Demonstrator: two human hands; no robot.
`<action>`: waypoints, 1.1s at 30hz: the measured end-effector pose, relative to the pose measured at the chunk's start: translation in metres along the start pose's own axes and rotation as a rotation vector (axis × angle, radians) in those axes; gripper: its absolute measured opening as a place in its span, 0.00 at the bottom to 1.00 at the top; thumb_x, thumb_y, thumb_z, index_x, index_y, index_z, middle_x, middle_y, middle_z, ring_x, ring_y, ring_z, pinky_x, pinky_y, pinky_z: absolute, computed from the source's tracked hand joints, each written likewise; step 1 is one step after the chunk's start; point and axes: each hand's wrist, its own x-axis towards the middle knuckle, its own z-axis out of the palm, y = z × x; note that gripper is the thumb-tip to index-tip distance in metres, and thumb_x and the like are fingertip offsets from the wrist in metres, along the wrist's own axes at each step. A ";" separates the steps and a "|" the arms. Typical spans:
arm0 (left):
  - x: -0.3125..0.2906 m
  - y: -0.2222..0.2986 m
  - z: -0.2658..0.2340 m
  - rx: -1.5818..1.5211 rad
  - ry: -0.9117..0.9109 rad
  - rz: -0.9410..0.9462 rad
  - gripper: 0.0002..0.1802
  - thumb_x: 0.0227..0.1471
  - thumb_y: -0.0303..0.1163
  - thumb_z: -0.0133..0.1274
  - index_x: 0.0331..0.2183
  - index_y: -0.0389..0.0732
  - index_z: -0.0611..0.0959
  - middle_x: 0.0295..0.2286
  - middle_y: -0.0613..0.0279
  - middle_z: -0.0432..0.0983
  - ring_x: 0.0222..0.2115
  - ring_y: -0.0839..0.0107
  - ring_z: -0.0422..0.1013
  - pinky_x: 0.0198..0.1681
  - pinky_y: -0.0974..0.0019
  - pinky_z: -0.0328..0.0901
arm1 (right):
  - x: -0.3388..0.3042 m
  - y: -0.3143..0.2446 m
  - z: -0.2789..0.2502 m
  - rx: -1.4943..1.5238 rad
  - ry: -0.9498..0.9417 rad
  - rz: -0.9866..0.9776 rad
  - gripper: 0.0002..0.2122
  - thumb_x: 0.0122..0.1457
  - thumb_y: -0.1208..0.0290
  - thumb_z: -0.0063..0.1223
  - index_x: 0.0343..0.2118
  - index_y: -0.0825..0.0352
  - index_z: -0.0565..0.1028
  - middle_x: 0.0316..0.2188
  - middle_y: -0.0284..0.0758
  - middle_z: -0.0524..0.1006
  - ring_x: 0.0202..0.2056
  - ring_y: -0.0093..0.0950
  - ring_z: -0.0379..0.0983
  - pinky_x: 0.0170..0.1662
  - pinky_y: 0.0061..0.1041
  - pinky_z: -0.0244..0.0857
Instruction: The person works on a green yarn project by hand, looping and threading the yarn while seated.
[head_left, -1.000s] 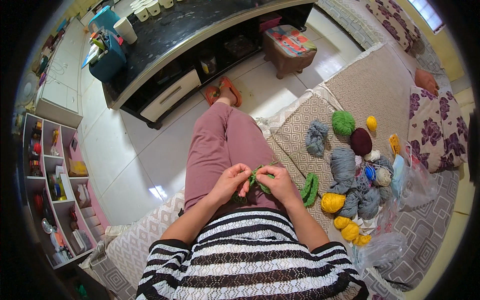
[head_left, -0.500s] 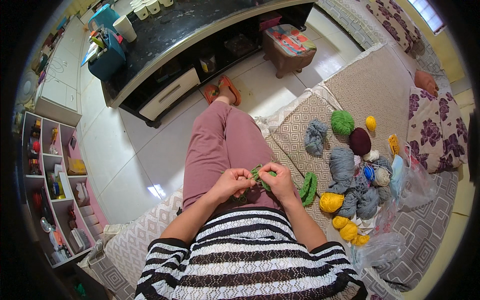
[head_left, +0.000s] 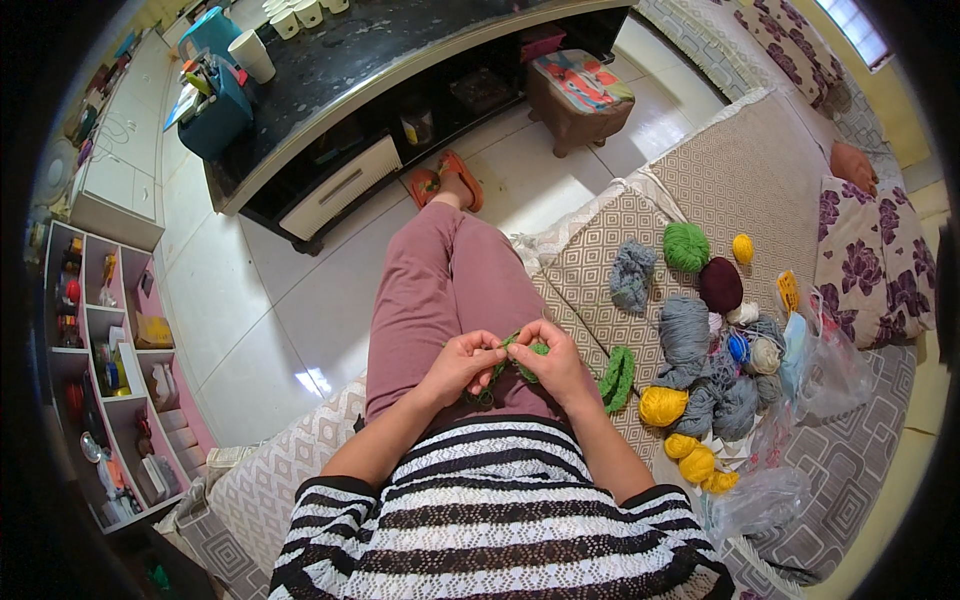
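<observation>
Over my lap, both hands meet on a small piece of green yarn work (head_left: 527,373). My left hand (head_left: 463,364) pinches its left side, with thumb and fingertips pressed together. Opposite it, my right hand (head_left: 550,362) is closed round the other side, and part of the green piece shows under its fingers. Loose green strands (head_left: 482,397) hang below my left hand. Whether a hook or needle is between the fingers cannot be made out. A separate green crocheted strip (head_left: 617,378) lies on the sofa, just right of my right forearm.
On the patterned sofa (head_left: 590,240) to my right lie a green yarn ball (head_left: 685,246), a maroon ball (head_left: 720,285), grey skeins (head_left: 685,330), several yellow balls (head_left: 663,405) and clear plastic bags (head_left: 835,365). A black-topped table (head_left: 350,70) and a stool (head_left: 580,100) stand ahead; a shelf unit (head_left: 110,370) is at left.
My fingertips have drawn closer together at the top of the green work, and my right hand has shifted slightly left. The things on the sofa have stayed put.
</observation>
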 end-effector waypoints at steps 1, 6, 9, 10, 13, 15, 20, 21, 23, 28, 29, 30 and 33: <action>0.001 -0.002 -0.001 -0.006 0.008 0.018 0.06 0.45 0.31 0.49 0.27 0.40 0.71 0.11 0.72 0.64 0.07 0.86 0.58 0.08 0.83 0.52 | -0.001 -0.001 0.000 -0.039 -0.017 -0.008 0.07 0.44 0.72 0.52 0.21 0.71 0.71 0.18 0.32 0.72 0.22 0.19 0.66 0.27 0.17 0.60; 0.000 -0.001 -0.002 0.005 0.023 0.025 0.07 0.45 0.32 0.49 0.27 0.39 0.71 0.11 0.71 0.65 0.07 0.85 0.59 0.09 0.83 0.52 | -0.001 0.001 0.001 -0.128 -0.027 -0.007 0.07 0.42 0.71 0.52 0.22 0.71 0.72 0.19 0.34 0.73 0.22 0.21 0.68 0.28 0.19 0.61; -0.001 -0.001 -0.001 -0.003 0.016 -0.013 0.07 0.45 0.32 0.49 0.28 0.39 0.71 0.12 0.71 0.65 0.07 0.85 0.59 0.09 0.83 0.53 | -0.002 -0.002 0.001 -0.139 -0.009 0.016 0.07 0.42 0.71 0.52 0.22 0.70 0.72 0.19 0.35 0.73 0.22 0.22 0.69 0.28 0.19 0.61; -0.001 -0.002 -0.001 -0.001 0.041 0.013 0.08 0.45 0.32 0.49 0.28 0.39 0.71 0.12 0.71 0.66 0.08 0.85 0.59 0.09 0.83 0.53 | -0.001 -0.001 0.002 -0.143 -0.009 0.010 0.07 0.42 0.71 0.51 0.22 0.70 0.72 0.19 0.35 0.73 0.22 0.22 0.69 0.27 0.19 0.61; -0.002 0.002 0.003 0.023 0.069 0.060 0.07 0.45 0.31 0.49 0.29 0.39 0.71 0.12 0.70 0.65 0.08 0.84 0.59 0.10 0.83 0.53 | -0.001 0.000 0.001 -0.143 -0.023 0.022 0.07 0.42 0.72 0.50 0.21 0.70 0.71 0.18 0.34 0.73 0.21 0.21 0.68 0.27 0.19 0.61; -0.002 0.003 0.003 0.044 0.074 0.079 0.06 0.45 0.29 0.49 0.29 0.39 0.71 0.12 0.70 0.65 0.08 0.84 0.59 0.10 0.83 0.54 | -0.001 0.000 0.001 -0.137 -0.037 0.041 0.07 0.42 0.72 0.50 0.21 0.71 0.71 0.18 0.34 0.72 0.21 0.21 0.68 0.27 0.19 0.61; 0.001 -0.002 -0.004 -0.028 -0.008 0.027 0.04 0.45 0.29 0.46 0.26 0.40 0.70 0.11 0.70 0.64 0.08 0.83 0.58 0.10 0.83 0.52 | 0.000 0.001 0.001 -0.082 -0.066 0.046 0.06 0.42 0.72 0.49 0.21 0.71 0.71 0.17 0.33 0.72 0.20 0.19 0.67 0.26 0.19 0.60; 0.001 -0.002 -0.004 -0.028 -0.008 0.027 0.04 0.45 0.29 0.46 0.26 0.40 0.70 0.11 0.70 0.64 0.08 0.83 0.58 0.10 0.83 0.52 | 0.000 0.001 0.001 -0.082 -0.066 0.047 0.06 0.42 0.72 0.49 0.21 0.71 0.71 0.17 0.33 0.72 0.20 0.19 0.67 0.26 0.19 0.60; 0.001 -0.001 -0.005 -0.128 -0.038 -0.011 0.03 0.45 0.29 0.45 0.25 0.40 0.69 0.11 0.69 0.62 0.08 0.82 0.57 0.10 0.82 0.51 | 0.000 0.002 0.000 -0.062 -0.072 0.041 0.06 0.42 0.73 0.49 0.20 0.71 0.70 0.16 0.32 0.71 0.20 0.18 0.66 0.26 0.18 0.60; 0.000 0.001 -0.006 -0.242 -0.037 -0.028 0.03 0.43 0.29 0.44 0.24 0.40 0.69 0.11 0.69 0.61 0.08 0.82 0.55 0.10 0.82 0.51 | 0.001 0.003 -0.001 0.031 -0.072 0.082 0.05 0.43 0.75 0.48 0.19 0.71 0.70 0.16 0.29 0.70 0.21 0.16 0.64 0.26 0.16 0.58; 0.000 0.001 -0.007 -0.241 -0.042 -0.033 0.04 0.43 0.29 0.44 0.24 0.40 0.69 0.11 0.69 0.61 0.08 0.82 0.55 0.10 0.82 0.51 | 0.001 0.001 -0.001 0.028 -0.075 0.095 0.04 0.43 0.75 0.48 0.19 0.71 0.70 0.16 0.29 0.69 0.21 0.16 0.64 0.26 0.15 0.58; 0.000 0.000 -0.008 -0.242 -0.041 -0.033 0.04 0.43 0.29 0.44 0.24 0.40 0.69 0.11 0.69 0.61 0.08 0.82 0.55 0.10 0.82 0.51 | 0.001 0.001 -0.001 0.028 -0.076 0.095 0.04 0.43 0.75 0.48 0.19 0.71 0.70 0.16 0.29 0.69 0.21 0.16 0.64 0.26 0.15 0.58; -0.001 0.002 -0.007 -0.246 -0.095 -0.003 0.04 0.44 0.29 0.46 0.26 0.40 0.70 0.12 0.71 0.62 0.09 0.84 0.55 0.10 0.83 0.50 | 0.000 0.000 -0.001 0.032 -0.076 0.117 0.05 0.43 0.75 0.48 0.19 0.71 0.70 0.16 0.29 0.70 0.21 0.16 0.64 0.26 0.15 0.58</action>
